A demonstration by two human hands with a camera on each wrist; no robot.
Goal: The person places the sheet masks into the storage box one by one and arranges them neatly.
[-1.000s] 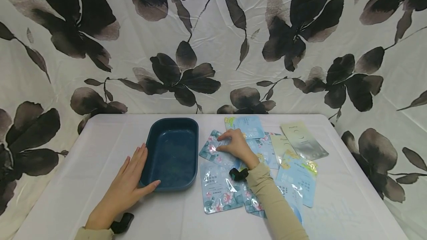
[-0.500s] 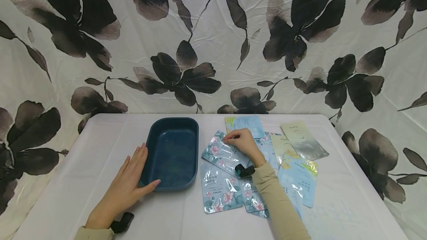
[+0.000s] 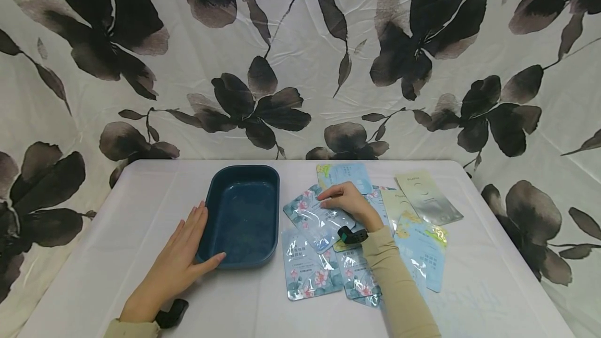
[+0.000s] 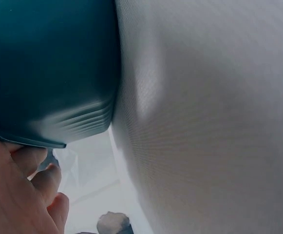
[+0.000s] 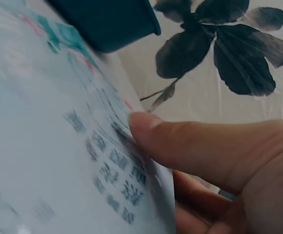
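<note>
Pinching a floral packet (image 3: pixel 321 231) over other packets (image 3: pixel 312 278), the right hand (image 3: pixel 347 202) seems at the picking-up step, likely calling next for a firm lift, while left of that grip the left hand (image 3: pixel 178 260) touches a blue tray (image 3: pixel 243 223) with straight fingers.

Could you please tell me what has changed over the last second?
The right-hand grip has shifted a little to the right; its thumb and index finger, spread apart at first, now pinch the upper floral packet. That packet has turned clockwise and covers more of the lower floral packet. The left-hand grip stays against the blue tray, which is unmoved.
</note>
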